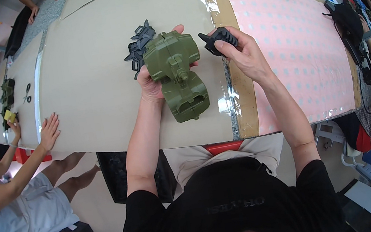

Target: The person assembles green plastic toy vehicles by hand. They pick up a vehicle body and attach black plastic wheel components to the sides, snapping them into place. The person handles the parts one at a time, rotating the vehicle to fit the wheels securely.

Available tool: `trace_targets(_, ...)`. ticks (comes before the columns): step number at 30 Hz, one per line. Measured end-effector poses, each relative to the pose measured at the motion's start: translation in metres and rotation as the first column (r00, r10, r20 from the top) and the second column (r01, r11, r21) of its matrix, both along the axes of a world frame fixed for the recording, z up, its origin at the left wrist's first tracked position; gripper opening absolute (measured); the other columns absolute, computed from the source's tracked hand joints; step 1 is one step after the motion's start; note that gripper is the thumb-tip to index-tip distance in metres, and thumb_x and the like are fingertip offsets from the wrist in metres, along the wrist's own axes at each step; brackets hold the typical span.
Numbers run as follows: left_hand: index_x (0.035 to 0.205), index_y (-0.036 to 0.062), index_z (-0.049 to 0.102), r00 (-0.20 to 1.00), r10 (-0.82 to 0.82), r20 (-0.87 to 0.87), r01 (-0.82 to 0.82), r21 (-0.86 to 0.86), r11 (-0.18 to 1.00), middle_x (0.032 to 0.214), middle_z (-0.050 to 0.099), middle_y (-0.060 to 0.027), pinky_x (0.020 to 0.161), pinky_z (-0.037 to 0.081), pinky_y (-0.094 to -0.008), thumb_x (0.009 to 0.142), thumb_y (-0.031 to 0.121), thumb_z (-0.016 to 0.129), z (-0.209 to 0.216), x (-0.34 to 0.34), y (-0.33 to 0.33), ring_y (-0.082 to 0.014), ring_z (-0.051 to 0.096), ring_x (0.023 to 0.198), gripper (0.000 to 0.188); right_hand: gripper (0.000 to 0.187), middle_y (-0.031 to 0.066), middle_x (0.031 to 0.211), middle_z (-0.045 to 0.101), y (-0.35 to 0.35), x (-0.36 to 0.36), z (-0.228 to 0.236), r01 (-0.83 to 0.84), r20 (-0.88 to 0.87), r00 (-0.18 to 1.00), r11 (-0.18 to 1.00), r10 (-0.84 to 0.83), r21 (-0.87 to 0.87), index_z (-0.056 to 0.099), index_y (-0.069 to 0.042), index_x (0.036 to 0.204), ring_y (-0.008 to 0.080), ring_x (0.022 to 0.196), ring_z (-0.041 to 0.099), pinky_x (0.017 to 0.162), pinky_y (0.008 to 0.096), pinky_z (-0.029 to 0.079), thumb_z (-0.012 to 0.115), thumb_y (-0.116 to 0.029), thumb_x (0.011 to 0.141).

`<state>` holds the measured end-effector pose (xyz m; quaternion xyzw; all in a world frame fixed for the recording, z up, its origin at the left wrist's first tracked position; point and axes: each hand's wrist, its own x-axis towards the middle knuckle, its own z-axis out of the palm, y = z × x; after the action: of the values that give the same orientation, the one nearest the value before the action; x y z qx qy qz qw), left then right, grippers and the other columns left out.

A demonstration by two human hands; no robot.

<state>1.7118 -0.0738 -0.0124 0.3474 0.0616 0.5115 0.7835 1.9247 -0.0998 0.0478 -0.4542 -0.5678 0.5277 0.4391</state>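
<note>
A green plastic body point(171, 55) is held over the table point(91, 96), clamped in the grip of the left hand point(150, 83); a black part point(226, 36) is pinched by the right hand point(244, 53). Assembly seems in hand; careful alignment would be called for.

1 wide fisheye view looked steeply down from the head of the person point(227, 205), close above the forearms point(143, 136), and faced forward across the surface point(96, 95), straight edges bending near its rim.
</note>
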Motion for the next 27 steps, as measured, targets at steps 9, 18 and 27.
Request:
trace_targets(9,0.143,0.0047,0.019,0.942,-0.232,0.244,0.274,-0.153,0.95,0.113,0.053,-0.0212,0.083,0.05,-0.0497,0.082,0.041,0.056,0.011,0.012,-0.006,-0.0393,0.055,0.1,0.08,0.029,0.0002,0.09,0.055,-0.014,0.006,-0.001,0.163,-0.124,0.979,0.987,-0.16,0.011,0.054,-0.004,0.115,0.0062,0.081,0.052,0.074,0.0207,0.043,0.057,-0.009,0.087)
trace_targets(18,0.12,-0.0034,0.051,0.962,-0.155,0.224,0.256,-0.549,0.796,0.107,0.058,-0.0261,0.086,0.051,-0.0463,0.089,0.047,0.03,0.036,0.054,-0.061,-0.04,0.059,0.097,0.063,0.03,-0.0009,0.089,0.053,-0.055,0.043,-0.001,0.296,-0.123,0.949,0.954,-0.289,0.048,0.052,-0.004,0.12,0.005,0.081,0.052,0.071,0.0199,0.044,0.055,-0.008,0.09)
trace_targets(27,0.116,-0.0028,0.053,0.976,-0.005,0.216,0.147,-0.645,0.75,0.105,0.058,-0.024,0.078,0.053,-0.0429,0.087,0.045,0.03,0.027,0.068,-0.118,-0.0362,0.059,0.095,0.06,0.029,-0.0019,0.08,0.056,-0.12,0.056,-0.022,0.277,-0.199,0.939,0.96,-0.279,-0.036,0.052,-0.001,0.119,0.0021,0.07,0.051,0.056,0.0175,0.04,0.055,-0.011,0.092)
